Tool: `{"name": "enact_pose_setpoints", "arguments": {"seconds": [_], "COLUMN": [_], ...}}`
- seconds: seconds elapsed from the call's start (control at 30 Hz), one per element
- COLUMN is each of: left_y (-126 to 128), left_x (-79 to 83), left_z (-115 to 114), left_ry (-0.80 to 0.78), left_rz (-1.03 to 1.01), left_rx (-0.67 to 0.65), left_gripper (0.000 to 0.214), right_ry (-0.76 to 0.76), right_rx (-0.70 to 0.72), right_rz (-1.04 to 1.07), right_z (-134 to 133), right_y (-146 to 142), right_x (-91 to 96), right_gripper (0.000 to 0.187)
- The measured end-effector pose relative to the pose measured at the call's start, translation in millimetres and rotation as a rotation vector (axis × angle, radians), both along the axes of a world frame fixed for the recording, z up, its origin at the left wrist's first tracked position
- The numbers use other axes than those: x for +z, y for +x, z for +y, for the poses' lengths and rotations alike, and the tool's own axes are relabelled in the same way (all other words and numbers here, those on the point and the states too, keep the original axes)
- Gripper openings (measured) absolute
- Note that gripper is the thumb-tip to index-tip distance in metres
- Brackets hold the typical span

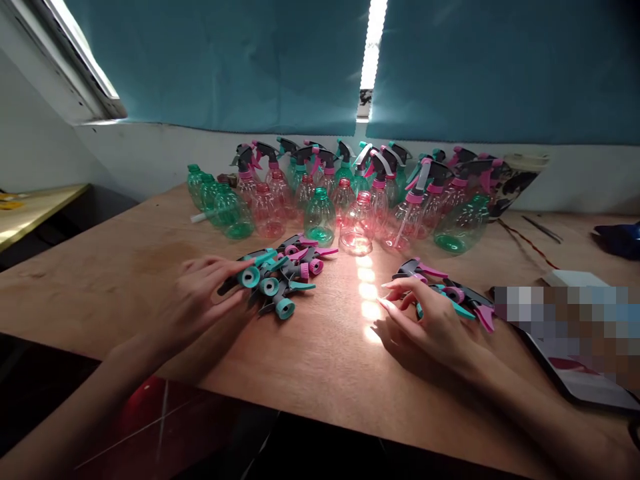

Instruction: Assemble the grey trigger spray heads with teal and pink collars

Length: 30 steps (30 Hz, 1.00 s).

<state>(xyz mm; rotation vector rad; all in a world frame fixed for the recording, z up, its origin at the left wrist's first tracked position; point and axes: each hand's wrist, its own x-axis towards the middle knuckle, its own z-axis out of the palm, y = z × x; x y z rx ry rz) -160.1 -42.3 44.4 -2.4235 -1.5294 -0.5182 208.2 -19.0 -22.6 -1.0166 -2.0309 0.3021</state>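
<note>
"Well, what's in your left hand (200,288)?"
"Your thumb and fingers are closed on a teal-and-dark-grey plastic trigger spray head (248,269), at the left side of a heap of similar heads (289,269) on the brown wooden table (320,367)."
"And your right hand (434,317)?"
"Loosely curved, thumb and fingertips close, beside a smaller pink, teal and grey pile (469,297); whether you pinch anything, I can't tell."

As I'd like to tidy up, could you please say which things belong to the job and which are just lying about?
Apparently the job's:
loose spray heads, one in the left hand
bottles without heads
bottles with heads fitted

Seemingly lying about:
twisted cord
slim dark object
dark blue item
</note>
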Motion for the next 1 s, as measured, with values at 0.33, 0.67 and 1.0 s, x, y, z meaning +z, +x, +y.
{"name": "enact_pose_setpoints", "arguments": {"seconds": [0.33, 0.67, 1.0], "left_y": [10, 47, 37], "left_x": [-21.5, -26.7, -27.5], "left_z": [-18, 10, -18], "left_ry": [-0.010, -0.191, -0.120], "left_rz": [-0.232, -0.058, -0.073], "left_rx": [0.040, -0.064, -0.058], "left_gripper": [0.030, 0.037, 0.027], "right_ry": [-0.111, -0.207, -0.146], "right_rx": [-0.012, 0.027, 0.037], "right_rz": [-0.039, -0.055, -0.123], "right_z": [5, 0, 1], "right_y": [3, -3, -3], "right_x": [-4.8, -4.4, -3.8], "right_gripper": [0.016, 0.015, 0.013]}}
